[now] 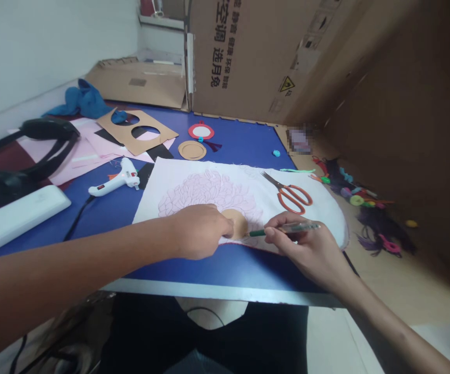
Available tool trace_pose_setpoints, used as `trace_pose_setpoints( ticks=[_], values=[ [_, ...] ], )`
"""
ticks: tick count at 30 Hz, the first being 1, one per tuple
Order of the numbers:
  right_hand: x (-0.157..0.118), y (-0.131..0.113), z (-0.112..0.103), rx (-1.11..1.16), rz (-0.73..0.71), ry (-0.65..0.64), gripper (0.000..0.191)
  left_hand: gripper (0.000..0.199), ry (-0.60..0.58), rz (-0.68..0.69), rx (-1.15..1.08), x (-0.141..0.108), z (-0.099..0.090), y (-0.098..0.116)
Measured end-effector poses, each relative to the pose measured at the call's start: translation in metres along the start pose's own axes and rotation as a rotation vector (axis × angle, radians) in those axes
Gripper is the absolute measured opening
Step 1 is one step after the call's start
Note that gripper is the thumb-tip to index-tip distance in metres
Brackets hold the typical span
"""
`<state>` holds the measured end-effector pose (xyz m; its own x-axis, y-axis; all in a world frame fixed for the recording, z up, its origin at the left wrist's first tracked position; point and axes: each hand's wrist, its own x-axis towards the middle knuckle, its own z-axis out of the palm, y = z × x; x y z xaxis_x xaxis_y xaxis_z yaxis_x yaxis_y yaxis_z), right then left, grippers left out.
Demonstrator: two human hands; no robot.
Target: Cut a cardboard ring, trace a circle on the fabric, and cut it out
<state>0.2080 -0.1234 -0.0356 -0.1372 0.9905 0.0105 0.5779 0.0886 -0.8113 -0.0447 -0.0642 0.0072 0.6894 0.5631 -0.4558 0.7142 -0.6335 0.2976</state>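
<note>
My left hand (199,228) presses its curled fingers on a round tan cardboard disc (237,222) that lies on a white cloth (322,208). In my right hand (306,244) is a pen (287,228) with a green front end, its tip touching the disc's lower right edge. A pattern of pale pink petals (209,187) covers the cloth's left part, just beyond my left hand. Scissors with orange handles (293,196) rest on the cloth above my right hand, blades pointing up and left.
A white glue gun (116,179) lies left of the cloth. Behind are a cardboard sheet with round holes (164,132), ring-marked discs (192,150) and a red-rimmed round piece (200,131). Tassels and beads (388,244) lie right. Headphones (49,130) sit left; cardboard walls (256,62) stand behind.
</note>
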Motion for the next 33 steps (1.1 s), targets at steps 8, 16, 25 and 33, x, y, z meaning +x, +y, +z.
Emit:
trace_pose_setpoints(
  ticks=[8,16,25,33],
  values=[
    [0.032,-0.005,-0.011,0.069,0.068,-0.082,0.03,0.043,0.04,0.024,-0.025,0.0,0.004,-0.005],
    [0.054,-0.016,-0.022,-0.02,-0.025,-0.007,0.03,0.04,0.063,0.018,-0.064,0.0,0.007,-0.005],
    [0.083,-0.031,0.004,0.095,-0.098,-0.095,0.023,0.032,0.15,0.053,-0.032,-0.005,0.016,-0.003],
    [0.102,-0.032,0.016,0.064,-0.109,-0.204,0.024,0.021,0.174,0.034,-0.041,-0.008,0.021,-0.005]
  ],
)
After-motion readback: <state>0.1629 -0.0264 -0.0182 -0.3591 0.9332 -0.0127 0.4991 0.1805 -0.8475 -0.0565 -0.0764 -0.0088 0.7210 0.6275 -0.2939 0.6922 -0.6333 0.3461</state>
